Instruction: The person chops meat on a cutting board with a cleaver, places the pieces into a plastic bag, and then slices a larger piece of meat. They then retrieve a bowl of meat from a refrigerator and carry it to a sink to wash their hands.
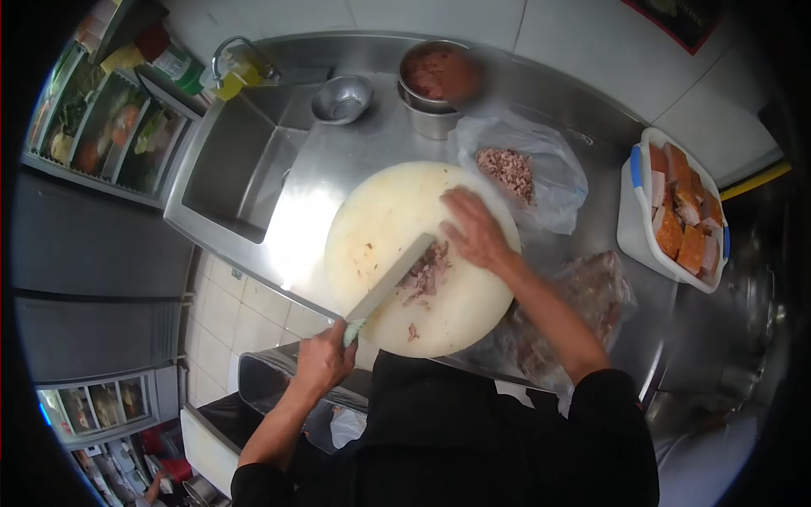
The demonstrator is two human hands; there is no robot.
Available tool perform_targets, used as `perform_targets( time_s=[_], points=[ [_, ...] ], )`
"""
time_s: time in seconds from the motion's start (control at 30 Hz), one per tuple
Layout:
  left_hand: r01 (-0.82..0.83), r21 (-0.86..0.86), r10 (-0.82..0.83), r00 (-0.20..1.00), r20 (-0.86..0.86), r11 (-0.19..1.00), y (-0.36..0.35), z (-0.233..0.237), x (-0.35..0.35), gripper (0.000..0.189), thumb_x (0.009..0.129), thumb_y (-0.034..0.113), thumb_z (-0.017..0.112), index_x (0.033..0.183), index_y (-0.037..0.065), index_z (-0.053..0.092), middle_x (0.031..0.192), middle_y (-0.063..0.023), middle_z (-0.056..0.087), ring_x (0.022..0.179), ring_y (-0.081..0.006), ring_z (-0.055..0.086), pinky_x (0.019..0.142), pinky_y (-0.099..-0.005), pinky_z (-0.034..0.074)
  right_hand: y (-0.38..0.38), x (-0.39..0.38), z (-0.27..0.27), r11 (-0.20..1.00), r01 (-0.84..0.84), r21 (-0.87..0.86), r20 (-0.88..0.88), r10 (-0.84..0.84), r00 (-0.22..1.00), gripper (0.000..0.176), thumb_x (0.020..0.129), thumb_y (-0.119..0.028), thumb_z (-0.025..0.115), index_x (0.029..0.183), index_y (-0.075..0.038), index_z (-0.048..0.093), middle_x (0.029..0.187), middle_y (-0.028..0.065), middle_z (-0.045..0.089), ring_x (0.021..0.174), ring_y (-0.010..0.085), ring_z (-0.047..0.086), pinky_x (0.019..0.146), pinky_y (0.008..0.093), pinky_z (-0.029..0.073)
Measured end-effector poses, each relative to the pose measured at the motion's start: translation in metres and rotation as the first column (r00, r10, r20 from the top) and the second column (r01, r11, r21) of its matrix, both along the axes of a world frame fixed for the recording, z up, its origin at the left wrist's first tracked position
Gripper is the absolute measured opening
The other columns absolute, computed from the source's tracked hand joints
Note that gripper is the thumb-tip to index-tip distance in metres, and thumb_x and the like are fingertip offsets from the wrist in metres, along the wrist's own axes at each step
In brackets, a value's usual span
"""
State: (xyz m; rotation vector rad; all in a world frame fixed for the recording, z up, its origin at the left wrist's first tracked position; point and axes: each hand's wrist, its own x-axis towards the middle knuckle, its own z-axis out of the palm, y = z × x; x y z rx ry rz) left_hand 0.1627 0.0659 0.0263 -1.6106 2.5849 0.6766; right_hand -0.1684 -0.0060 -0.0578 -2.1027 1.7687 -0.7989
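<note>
My left hand [327, 359] is wrapped around the pale green handle of a cleaver [390, 277]. Its long blade lies slantwise across a round, cream-coloured chopping board [372, 198]. Against the blade's right side is a small heap of chopped meat [425, 275], with a few scraps scattered nearby. My right hand [477, 228] is at the board's right side, just beyond the blade's far end, fingers extended and apart, with nothing visible in them. Just past the board's upper right edge, an open clear plastic bag [553, 182] holds diced meat [507, 171].
A sink [232, 173] with a tap is at the left. Behind the board stand a metal bowl [342, 100] and stacked pots [432, 118] with minced meat. At right are a white tub [635, 221] of roasted meat pieces and a plastic bag [574, 313] under my right forearm.
</note>
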Motion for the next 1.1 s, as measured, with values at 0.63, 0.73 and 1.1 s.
perform_targets(
  time_s=[0.63,0.73,1.1],
  points=[
    [-0.161,0.811,0.659,0.679,-0.322,0.562,0.004,-0.017,0.086,0.027,0.091,0.026,0.059,0.081,0.001,0.06,0.057,-0.0095,0.056,0.042,-0.0202,0.054,0.041,-0.0307,0.041,0.108,0.088,0.0,0.998,-0.011,0.062,-0.084,0.017,0.996,0.123,0.054,-0.069,0.075,0.139,0.008,0.029,0.14,0.029,0.034,0.135,0.047,0.024,0.111,0.0527,0.023],
    [-0.103,0.907,0.769,0.574,-0.282,0.409,0.012,-0.029,0.096,0.027,0.093,0.025,0.057,0.079,0.002,0.058,0.054,-0.0035,0.05,0.039,-0.0136,0.045,0.039,-0.0276,0.037,0.095,0.111,-0.009,0.995,0.08,0.066,-0.075,-0.075,0.994,0.117,0.058,-0.067,0.074,0.137,0.008,0.031,0.138,0.0304,0.035,0.134,0.0477,0.025,0.11,0.0528,0.024],
    [0.106,0.971,0.766,0.6,-0.233,0.213,0.045,-0.058,0.022,0.029,0.093,0.027,0.057,0.076,0.003,0.057,0.053,-0.0033,0.048,0.039,-0.0138,0.045,0.039,-0.0274,0.036,0.081,0.173,-0.013,0.903,0.426,-0.054,0.365,-0.379,0.85,0.037,0.081,-0.02,0.07,0.11,0.0,0.056,0.123,0.0274,0.049,0.12,0.0483,0.042,0.099,0.0489,0.039]
  ],
)
